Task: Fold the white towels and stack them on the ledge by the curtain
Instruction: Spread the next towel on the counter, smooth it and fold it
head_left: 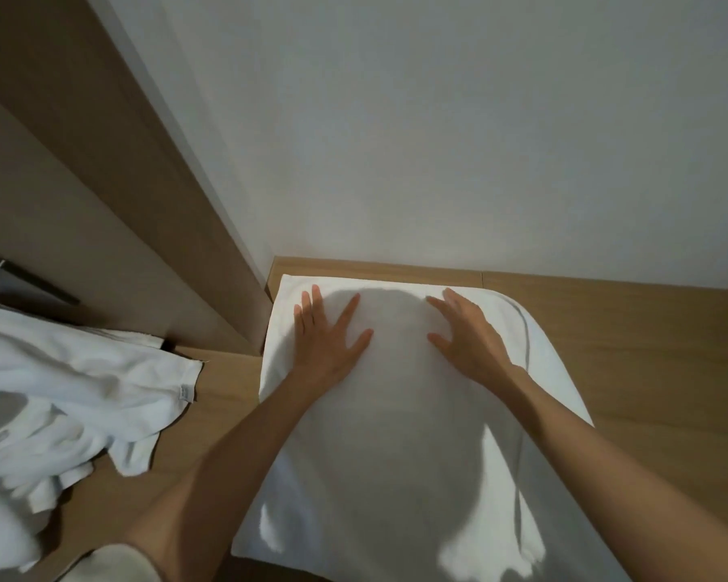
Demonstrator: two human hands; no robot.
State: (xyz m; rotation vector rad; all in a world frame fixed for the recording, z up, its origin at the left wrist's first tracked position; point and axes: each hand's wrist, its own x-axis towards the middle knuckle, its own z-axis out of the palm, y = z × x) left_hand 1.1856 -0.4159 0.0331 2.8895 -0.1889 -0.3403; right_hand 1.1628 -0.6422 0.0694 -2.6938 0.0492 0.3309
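A white towel (400, 434) lies spread flat on the wooden surface (648, 371), its far edge close to the wall. My left hand (324, 342) presses flat on its far left part with fingers spread. My right hand (467, 333) presses flat on its far right part, fingers straight. A heap of crumpled white towels (59, 396) lies on the wood to the left, apart from both hands. My head's shadow falls across the middle of the flat towel.
A white wall (438, 140) rises straight behind the towel. A tall wooden panel (114, 195) stands at the left, between the two towel areas. A dark object (26, 279) shows behind the heap. Bare wood extends to the right.
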